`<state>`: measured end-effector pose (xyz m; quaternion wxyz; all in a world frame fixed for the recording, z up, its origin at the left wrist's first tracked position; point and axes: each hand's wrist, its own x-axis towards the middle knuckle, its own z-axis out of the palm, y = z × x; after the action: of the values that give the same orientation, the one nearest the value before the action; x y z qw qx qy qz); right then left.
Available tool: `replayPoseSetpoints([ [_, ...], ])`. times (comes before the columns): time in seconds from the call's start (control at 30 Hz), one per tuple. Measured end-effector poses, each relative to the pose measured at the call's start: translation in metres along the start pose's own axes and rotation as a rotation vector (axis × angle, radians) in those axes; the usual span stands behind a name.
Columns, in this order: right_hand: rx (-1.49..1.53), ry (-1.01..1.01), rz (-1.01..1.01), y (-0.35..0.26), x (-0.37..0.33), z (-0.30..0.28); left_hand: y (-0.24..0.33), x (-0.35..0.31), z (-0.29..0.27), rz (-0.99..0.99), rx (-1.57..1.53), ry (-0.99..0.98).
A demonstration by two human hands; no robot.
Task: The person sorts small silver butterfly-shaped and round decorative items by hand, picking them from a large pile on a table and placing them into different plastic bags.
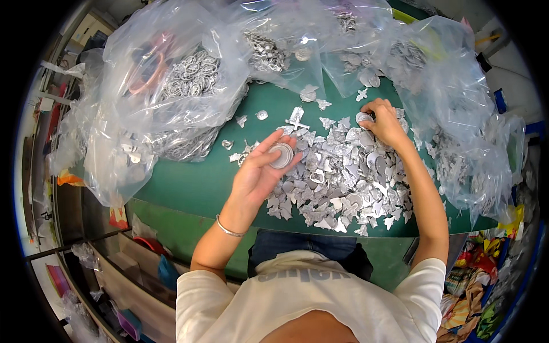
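Note:
My left hand (247, 180) is turned palm up, thumb and fingers around a few round silver medallions (281, 155) that look stacked together. At the far right edge of the heap, my right hand (389, 124) pinches another round silver disc (363, 118) between thumb and fingertips. Between and below both hands spreads a loose heap of small silver metal charms (343, 183) in mixed shapes, many like butterflies or wings. A cross-shaped charm (297, 119) lies just beyond my left fingers, and a smaller cross (362, 95) sits past my right hand.
Clear plastic bags full of metal pieces ring the green table (183, 183): a large bag of rings (191, 74) at left, a bag (266, 54) at the back, and another bag (452, 160) at right. Drawers (123, 263) stand below left; colourful wrappers (474, 274) lie below right.

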<state>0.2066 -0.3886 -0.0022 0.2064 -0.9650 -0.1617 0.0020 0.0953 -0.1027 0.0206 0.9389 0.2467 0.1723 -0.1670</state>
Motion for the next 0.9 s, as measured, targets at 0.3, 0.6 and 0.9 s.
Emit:
replayPoseSetpoints([
  [0.3,-0.102,-0.125,0.170,-0.014,0.006,-0.007,-0.012,-0.006,0.000,-0.025,0.088,-0.132],
  [0.6,0.317,0.072,0.108,-0.052,-0.013,-0.021,-0.024,-0.013,-0.003,-0.055,0.200,-0.141],
  [0.9,1.049,-0.496,0.233,-0.064,-0.069,-0.036,-0.021,0.009,0.035,-0.097,0.419,-0.123],
])
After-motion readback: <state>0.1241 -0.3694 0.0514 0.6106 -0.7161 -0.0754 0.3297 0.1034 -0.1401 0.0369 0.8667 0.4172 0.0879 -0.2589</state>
